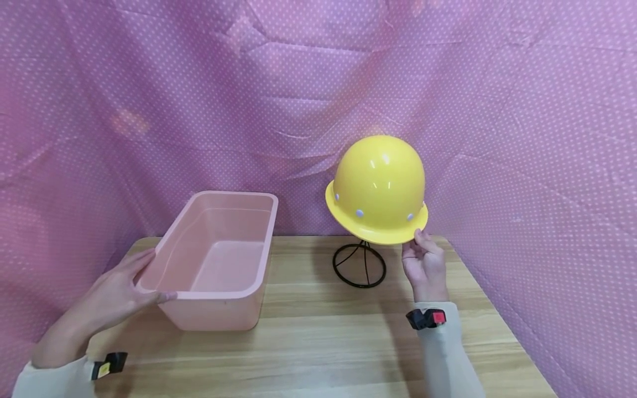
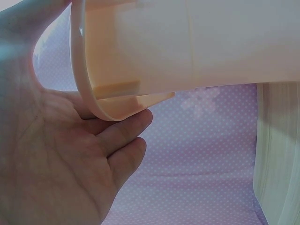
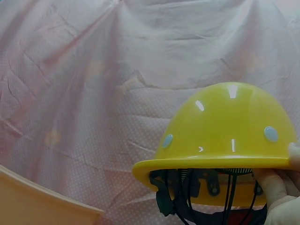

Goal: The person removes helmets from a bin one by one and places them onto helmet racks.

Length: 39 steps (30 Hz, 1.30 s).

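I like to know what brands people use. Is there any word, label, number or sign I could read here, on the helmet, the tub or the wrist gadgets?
None can be read.
Yellow helmet: plain shell, only pale round rivets.
Pink tub: no print shows.
Yellow tag on the left wrist strap: too small to read.
Red patch on the right wrist strap: no legible text.

A pink dotted cloth (image 1: 522, 166) hangs behind the wooden table (image 1: 318, 348)

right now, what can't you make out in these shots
- Top of the black wire stand: head view, hidden under the yellow plastic hard hat.
- Right hand grip on the brim: right wrist view, cut off by the frame edge.
- Pink plastic tub: left wrist view, only its rim and wall show, above the left hand.
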Each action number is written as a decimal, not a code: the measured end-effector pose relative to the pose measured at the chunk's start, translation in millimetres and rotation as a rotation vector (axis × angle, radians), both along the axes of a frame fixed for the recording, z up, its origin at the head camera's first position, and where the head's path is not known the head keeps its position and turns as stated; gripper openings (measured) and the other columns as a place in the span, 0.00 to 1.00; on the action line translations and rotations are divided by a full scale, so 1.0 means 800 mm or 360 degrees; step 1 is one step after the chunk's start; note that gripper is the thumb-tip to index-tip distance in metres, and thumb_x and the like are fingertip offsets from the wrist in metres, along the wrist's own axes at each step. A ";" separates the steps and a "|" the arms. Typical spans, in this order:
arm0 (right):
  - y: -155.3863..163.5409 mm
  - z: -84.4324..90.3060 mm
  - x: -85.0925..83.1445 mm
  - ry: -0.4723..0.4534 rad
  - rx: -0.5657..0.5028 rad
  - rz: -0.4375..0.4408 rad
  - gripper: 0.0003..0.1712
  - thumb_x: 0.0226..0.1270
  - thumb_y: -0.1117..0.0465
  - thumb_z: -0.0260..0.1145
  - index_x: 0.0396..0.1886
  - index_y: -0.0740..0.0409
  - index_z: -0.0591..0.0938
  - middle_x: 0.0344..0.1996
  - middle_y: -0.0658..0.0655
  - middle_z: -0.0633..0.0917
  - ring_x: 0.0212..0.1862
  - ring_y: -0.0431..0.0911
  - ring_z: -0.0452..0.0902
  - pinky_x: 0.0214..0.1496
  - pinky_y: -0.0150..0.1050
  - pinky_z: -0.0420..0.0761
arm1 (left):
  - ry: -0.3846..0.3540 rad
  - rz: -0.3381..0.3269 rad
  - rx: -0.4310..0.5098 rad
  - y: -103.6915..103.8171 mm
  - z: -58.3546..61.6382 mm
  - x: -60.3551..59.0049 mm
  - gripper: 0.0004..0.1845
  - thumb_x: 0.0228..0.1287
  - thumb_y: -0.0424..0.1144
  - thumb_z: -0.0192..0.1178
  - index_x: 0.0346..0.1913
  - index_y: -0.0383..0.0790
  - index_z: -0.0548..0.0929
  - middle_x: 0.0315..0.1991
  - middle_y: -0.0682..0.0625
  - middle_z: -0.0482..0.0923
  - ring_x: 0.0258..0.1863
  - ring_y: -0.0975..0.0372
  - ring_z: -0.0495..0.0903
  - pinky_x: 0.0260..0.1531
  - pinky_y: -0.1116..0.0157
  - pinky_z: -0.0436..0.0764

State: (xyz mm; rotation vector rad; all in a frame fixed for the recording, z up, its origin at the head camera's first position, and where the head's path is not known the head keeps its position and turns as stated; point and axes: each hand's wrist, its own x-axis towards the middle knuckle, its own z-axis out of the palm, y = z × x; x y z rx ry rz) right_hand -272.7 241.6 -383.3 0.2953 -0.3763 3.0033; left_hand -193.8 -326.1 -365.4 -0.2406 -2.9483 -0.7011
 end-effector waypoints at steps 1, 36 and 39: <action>0.000 0.000 0.000 -0.0001 0.0021 0.0001 0.18 0.69 0.76 0.45 0.55 0.69 0.73 0.45 0.60 0.84 0.39 0.45 0.82 0.59 0.37 0.78 | -0.0007 0.0005 -0.0001 0.000 0.000 0.000 0.60 0.47 0.66 0.64 0.74 0.38 0.45 0.74 0.36 0.45 0.67 0.30 0.50 0.54 0.28 0.54; 0.036 0.008 0.002 0.0016 0.0321 0.0094 0.18 0.70 0.75 0.45 0.53 0.71 0.77 0.52 0.62 0.83 0.53 0.48 0.81 0.56 0.36 0.79 | 0.0030 -0.0006 -0.0005 0.003 -0.003 0.003 0.59 0.47 0.65 0.65 0.74 0.37 0.46 0.74 0.35 0.46 0.66 0.30 0.52 0.53 0.29 0.56; 0.032 0.006 0.003 0.0060 0.0379 0.0081 0.19 0.70 0.75 0.44 0.55 0.70 0.76 0.55 0.61 0.81 0.56 0.47 0.79 0.58 0.36 0.78 | 0.0040 0.0004 -0.0002 0.003 -0.003 0.002 0.59 0.47 0.64 0.65 0.74 0.38 0.47 0.74 0.35 0.47 0.66 0.30 0.51 0.54 0.29 0.56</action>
